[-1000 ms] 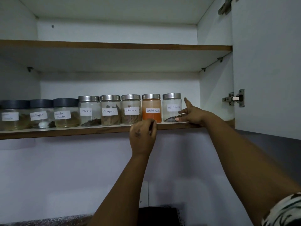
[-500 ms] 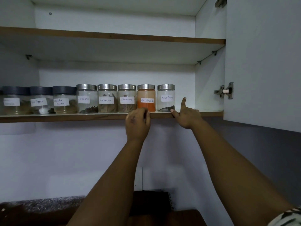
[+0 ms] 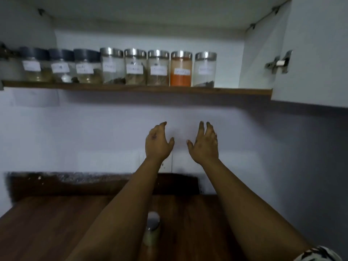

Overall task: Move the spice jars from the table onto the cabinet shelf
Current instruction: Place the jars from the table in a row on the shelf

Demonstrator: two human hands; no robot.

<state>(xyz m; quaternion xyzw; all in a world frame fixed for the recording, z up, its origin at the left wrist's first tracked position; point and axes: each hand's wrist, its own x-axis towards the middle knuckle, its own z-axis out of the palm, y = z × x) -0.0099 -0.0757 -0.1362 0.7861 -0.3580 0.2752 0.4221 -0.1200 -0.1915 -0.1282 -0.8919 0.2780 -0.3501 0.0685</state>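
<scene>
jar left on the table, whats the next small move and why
Probably lower the right hand to the jar on the table and grip it below its silver lid. Both hands, the left hand too, hang open and hold nothing, and the shelf has bare space right of the last jar.

left hand and right hand lowered off shelf, fingers now loose

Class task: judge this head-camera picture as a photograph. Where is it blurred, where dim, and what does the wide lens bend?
Head view: the jar labels are too smeared to read; the table lies dim, and the jar on it is soft between the forearms; brightest is the cabinet's inner wall beside the rightmost jar; the shelf edge slopes and bows slightly.
</scene>
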